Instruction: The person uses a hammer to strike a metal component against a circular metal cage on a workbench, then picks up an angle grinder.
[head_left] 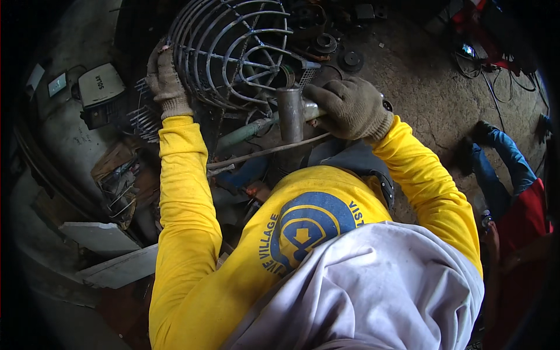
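A round cage of bent metal bars (239, 52) stands in front of me, its ribs curving around a hub. My left hand (167, 81), in a brown knit glove, grips the cage's left edge; its fingertips are partly hidden. My right hand (350, 108), gloved alike, is wrapped round the handle of a hammer (290, 115). The hammer's thick cylindrical steel head is upright in the view, just below the cage's lower right part. Behind the head, a greenish pipe (245, 134) slants down to the left. I cannot tell whether the hammer touches the cage.
Left of the cage are a bundle of thin metal rods (144, 111) and a pale-topped box (101, 87). Pale boards (119, 265) lean lower left. A dark disc (351, 60) lies on the floor beyond. At right are cables (496, 96) and a person in red and jeans (510, 157).
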A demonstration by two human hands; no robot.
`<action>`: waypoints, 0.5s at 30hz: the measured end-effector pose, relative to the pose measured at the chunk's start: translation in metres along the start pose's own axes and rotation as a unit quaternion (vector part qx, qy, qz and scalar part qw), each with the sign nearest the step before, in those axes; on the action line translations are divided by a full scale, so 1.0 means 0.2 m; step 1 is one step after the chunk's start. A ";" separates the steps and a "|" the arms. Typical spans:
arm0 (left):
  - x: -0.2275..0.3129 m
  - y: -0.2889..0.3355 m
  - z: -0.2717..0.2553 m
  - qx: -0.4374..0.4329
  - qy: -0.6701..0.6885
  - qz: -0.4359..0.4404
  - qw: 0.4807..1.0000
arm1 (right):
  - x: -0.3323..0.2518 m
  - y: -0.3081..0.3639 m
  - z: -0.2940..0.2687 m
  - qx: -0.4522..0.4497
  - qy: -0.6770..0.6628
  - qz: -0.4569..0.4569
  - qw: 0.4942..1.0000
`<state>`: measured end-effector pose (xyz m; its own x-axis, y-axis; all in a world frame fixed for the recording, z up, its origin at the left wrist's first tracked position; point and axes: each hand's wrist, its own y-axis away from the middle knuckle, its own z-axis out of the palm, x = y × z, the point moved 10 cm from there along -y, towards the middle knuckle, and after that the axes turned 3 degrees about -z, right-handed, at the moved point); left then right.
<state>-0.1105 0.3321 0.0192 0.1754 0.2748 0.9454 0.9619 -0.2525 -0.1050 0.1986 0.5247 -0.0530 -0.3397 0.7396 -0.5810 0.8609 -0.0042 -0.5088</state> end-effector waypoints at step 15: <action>0.05 0.01 0.01 -0.004 -0.048 0.050 0.998 | -0.04 -0.02 -0.02 0.002 0.020 -0.073 0.997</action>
<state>-0.1055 0.3367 0.0283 0.2891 0.3359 0.8964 0.9373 -0.2896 -0.1938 0.1981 0.5218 -0.0442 -0.4456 0.7583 -0.4758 0.8020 0.1021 -0.5885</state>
